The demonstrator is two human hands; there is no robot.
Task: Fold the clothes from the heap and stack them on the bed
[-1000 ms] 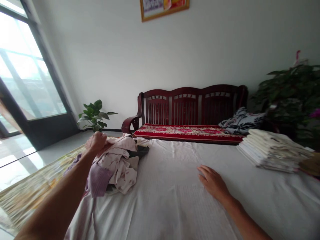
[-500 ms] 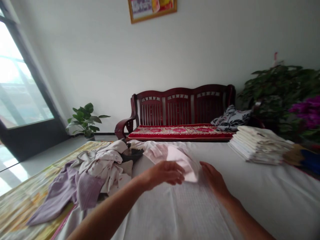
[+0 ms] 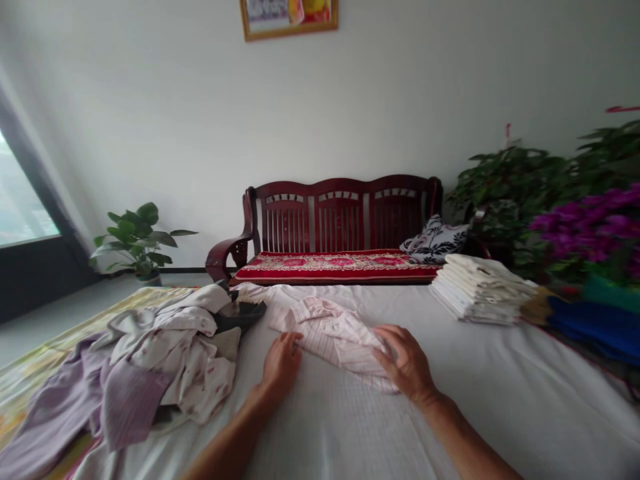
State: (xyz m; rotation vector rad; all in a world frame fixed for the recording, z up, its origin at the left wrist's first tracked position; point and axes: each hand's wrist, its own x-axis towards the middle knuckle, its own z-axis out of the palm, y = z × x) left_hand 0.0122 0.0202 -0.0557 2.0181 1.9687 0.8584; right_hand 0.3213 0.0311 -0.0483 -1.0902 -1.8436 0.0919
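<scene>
A pale pink striped shirt (image 3: 340, 337) lies crumpled on the white cloth in front of me, its collar end toward the sofa. My left hand (image 3: 281, 365) is at the shirt's near left edge, fingers curled and pressed together on the fabric. At the right end, my right hand (image 3: 407, 365) holds the shirt's edge between thumb and fingers. To the left is a loose heap of clothes (image 3: 175, 360), with lavender, grey and white printed pieces.
A white sheet (image 3: 480, 393) covers the surface. At the right back stands a stack of folded cloths (image 3: 480, 290), with blue fabric (image 3: 595, 330) beside it. Beyond are a red-cushioned wooden sofa (image 3: 340, 220), a potted plant (image 3: 143, 240) and purple flowers (image 3: 590, 223).
My left hand has moved left and down to the shirt's left edge. My right hand has closed on its right end. The shirt has settled flatter, and the view has turned right.
</scene>
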